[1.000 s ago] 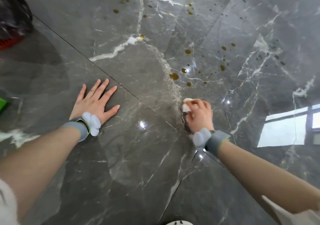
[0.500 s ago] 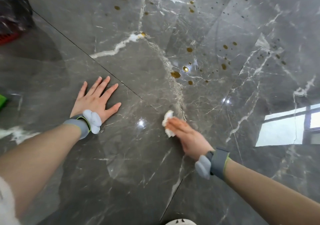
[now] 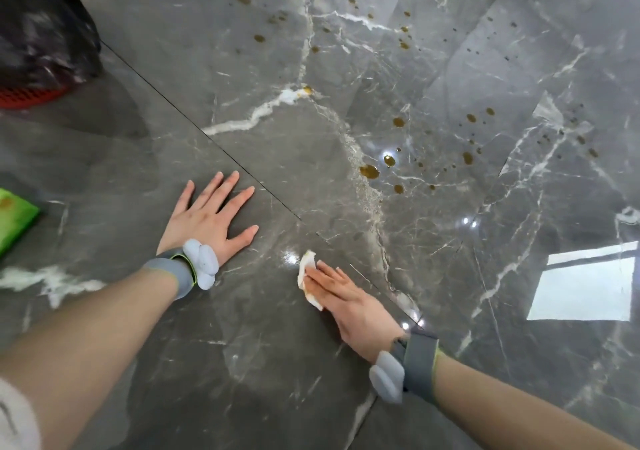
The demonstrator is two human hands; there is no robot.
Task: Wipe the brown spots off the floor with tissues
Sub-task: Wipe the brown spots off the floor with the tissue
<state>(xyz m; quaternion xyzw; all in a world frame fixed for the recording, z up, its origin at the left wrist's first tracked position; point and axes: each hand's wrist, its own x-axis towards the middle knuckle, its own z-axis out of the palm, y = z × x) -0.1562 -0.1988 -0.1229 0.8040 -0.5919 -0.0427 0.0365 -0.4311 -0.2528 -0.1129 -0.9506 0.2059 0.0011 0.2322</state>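
Right hand (image 3: 349,302) is pressing a crumpled white tissue (image 3: 307,278) flat against the grey marble floor (image 3: 242,363), fingers extended over it so the paper is rubbing the tile, probably mid-wipe. Left hand (image 3: 211,217) is lying released, palm down with fingers spread, likely bracing the person's weight. Farther off, the brown spots (image 3: 369,171) are sitting unwiped, scattering toward a black bag (image 3: 41,34).
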